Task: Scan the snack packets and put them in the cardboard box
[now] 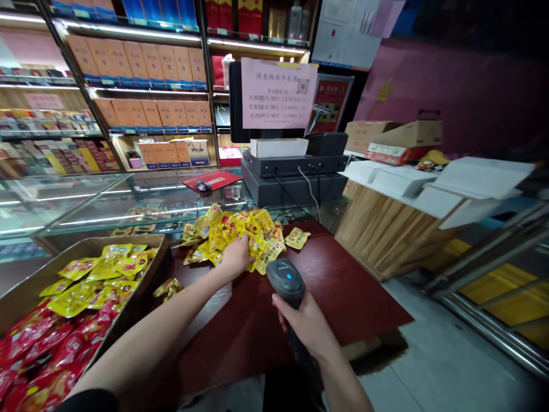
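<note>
W/ my R hand (pixel 311 329) wrapped round the scanner (pixel 285 278), I should hold it steady near the yellow pkts (pixel 225 228) on the bench (pixel 347 286), which my L hand (pixel 235 257) touches, pinch unclear.

Mouse (pixel 202 186) on red mat (pixel 222 179), pink sign (pixel 274 103), shelved orange boxes (pixel 135 62)

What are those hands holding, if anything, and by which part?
The right hand grips a handheld scanner by its handle. The left hand touches the yellow packets; whether it holds one cannot be told.
</note>
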### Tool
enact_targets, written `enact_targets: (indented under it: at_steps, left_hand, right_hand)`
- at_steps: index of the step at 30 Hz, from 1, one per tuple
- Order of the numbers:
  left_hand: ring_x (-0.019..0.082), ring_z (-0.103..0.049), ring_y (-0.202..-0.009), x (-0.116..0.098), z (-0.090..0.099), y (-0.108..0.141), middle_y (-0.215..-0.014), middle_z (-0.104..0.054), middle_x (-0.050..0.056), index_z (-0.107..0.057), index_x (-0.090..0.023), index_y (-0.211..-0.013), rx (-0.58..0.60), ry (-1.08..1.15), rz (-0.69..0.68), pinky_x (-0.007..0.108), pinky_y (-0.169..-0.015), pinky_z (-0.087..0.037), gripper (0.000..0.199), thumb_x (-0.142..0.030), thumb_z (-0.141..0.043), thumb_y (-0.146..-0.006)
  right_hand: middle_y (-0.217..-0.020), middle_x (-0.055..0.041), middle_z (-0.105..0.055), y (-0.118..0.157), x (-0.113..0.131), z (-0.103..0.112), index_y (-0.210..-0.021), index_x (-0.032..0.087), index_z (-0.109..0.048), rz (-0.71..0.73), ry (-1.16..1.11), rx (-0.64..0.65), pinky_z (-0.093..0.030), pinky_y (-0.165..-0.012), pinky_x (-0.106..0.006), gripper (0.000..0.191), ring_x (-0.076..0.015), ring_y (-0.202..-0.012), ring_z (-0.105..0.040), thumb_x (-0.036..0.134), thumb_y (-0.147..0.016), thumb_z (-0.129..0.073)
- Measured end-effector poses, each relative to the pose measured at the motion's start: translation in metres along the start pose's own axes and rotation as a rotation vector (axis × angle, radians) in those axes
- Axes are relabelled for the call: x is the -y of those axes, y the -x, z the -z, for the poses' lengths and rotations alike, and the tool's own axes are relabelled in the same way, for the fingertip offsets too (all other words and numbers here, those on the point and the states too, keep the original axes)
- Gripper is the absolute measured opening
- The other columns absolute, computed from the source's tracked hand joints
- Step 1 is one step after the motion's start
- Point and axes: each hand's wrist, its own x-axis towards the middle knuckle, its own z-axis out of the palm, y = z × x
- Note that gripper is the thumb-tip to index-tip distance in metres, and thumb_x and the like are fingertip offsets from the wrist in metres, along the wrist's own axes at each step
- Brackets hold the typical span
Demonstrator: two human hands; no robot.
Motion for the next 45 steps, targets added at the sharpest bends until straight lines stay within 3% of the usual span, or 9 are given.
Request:
enact_targets:
  at_steps: [5, 8, 15, 21, 25, 29, 32, 35, 45]
  left_hand:
    - [0.03, -0.063, -0.106, 0.036, 0.014, 0.028, -0.113, -0.067, 0.015, -0.058, -0.017, -0.112, 0.038, 0.023, -0.037, 0.034, -0.085, -0.046, 0.042, -0.028, -0.071, -0.073]
    - [0.027, -0.064, -0.096, 0.063, 0.027, 0.042, -0.101, -0.069, 0.011, -0.062, -0.018, -0.099, 0.028, 0.103, 0.002, 0.031, -0.078, -0.045, 0.034, -0.025, -0.074, -0.067]
    - [0.009, -0.046, -0.053, 0.106, 0.027, 0.066, -0.057, -0.05, -0.007, -0.052, -0.018, -0.065, 0.075, 0.799, 0.163, 0.022, -0.054, -0.034, 0.034, -0.032, -0.082, -0.055]
    - [0.008, -0.053, -0.057, 0.103, 0.031, 0.075, -0.063, -0.058, -0.005, -0.057, -0.016, -0.072, 0.156, 1.229, 0.243, 0.02, -0.056, -0.039, 0.048, -0.033, -0.092, -0.043]
    - [0.017, -0.066, -0.075, 0.096, 0.042, 0.078, -0.073, -0.069, 0.003, -0.065, -0.015, -0.078, 0.36, 1.447, 0.282, 0.026, -0.069, -0.05, 0.04, -0.026, -0.091, -0.049]
    - [0.015, -0.066, -0.071, 0.098, 0.042, 0.079, -0.066, -0.068, 0.001, -0.064, -0.013, -0.067, 0.349, 1.446, 0.378, 0.024, -0.069, -0.051, 0.028, -0.014, -0.088, -0.053]
    - [0.014, -0.067, -0.07, 0.102, 0.038, 0.078, -0.071, -0.071, 0.003, -0.067, -0.012, -0.073, 0.357, 1.421, 0.418, 0.023, -0.066, -0.051, 0.03, -0.011, -0.087, -0.051]
    - [0.017, -0.07, -0.078, 0.106, 0.036, 0.076, -0.082, -0.075, 0.006, -0.071, -0.013, -0.084, 0.426, 1.417, 0.373, 0.025, -0.071, -0.053, 0.041, -0.013, -0.089, -0.048]
    - [0.021, -0.071, -0.081, 0.109, 0.029, 0.076, -0.085, -0.076, 0.006, -0.072, -0.014, -0.087, 0.482, 1.417, 0.232, 0.028, -0.074, -0.055, 0.049, -0.021, -0.091, -0.043]
  right_hand:
    - [-0.047, 0.0066, -0.053, 0.005, 0.003, -0.016, -0.079, 0.019, -0.052, 0.021, 0.018, 0.074, -0.041, -0.041, -0.023, 0.031, -0.0105, -0.039, -0.049, 0.045, -0.075, -0.067]
    - [-0.048, 0.0072, -0.053, 0.008, 0.005, -0.029, -0.08, 0.019, -0.052, 0.032, 0.017, 0.114, -0.041, -0.041, -0.023, 0.03, -0.0104, -0.039, -0.049, 0.044, -0.075, -0.068]
    - [-0.047, 0.0074, -0.053, 0.013, 0.011, -0.062, -0.082, 0.019, -0.053, 0.038, 0.017, 0.207, -0.039, -0.039, -0.022, 0.028, -0.0101, -0.038, -0.048, 0.041, -0.075, -0.069]
    - [-0.045, 0.0072, -0.053, 0.015, 0.016, -0.08, -0.081, 0.019, -0.054, 0.011, 0.008, 0.202, -0.038, -0.038, -0.022, 0.027, -0.0103, -0.037, -0.047, 0.038, -0.072, -0.071]
    - [-0.045, 0.0073, -0.053, 0.019, 0.019, -0.081, -0.079, 0.02, -0.054, 0.006, 0.004, 0.195, -0.038, -0.038, -0.021, 0.025, -0.01, -0.037, -0.047, 0.037, -0.073, -0.07]
    - [-0.045, 0.0072, -0.053, 0.022, 0.022, -0.081, -0.076, 0.021, -0.054, 0.007, 0.023, 0.21, -0.039, -0.038, -0.022, 0.023, -0.0101, -0.036, -0.047, 0.036, -0.073, -0.07]
    - [-0.045, 0.0069, -0.053, 0.023, 0.021, -0.082, -0.075, 0.021, -0.054, 0.015, 0.04, 0.227, -0.039, -0.039, -0.022, 0.023, -0.0102, -0.036, -0.047, 0.036, -0.073, -0.07]
    - [-0.046, 0.0066, -0.054, 0.024, 0.019, -0.082, -0.076, 0.021, -0.054, 0.024, 0.054, 0.233, -0.039, -0.04, -0.023, 0.022, -0.0105, -0.037, -0.048, 0.036, -0.075, -0.069]
    - [-0.048, 0.007, -0.054, 0.023, 0.019, -0.084, -0.08, 0.02, -0.054, 0.055, 0.037, 0.239, -0.041, -0.04, -0.023, 0.024, -0.0109, -0.037, -0.049, 0.037, -0.076, -0.07]
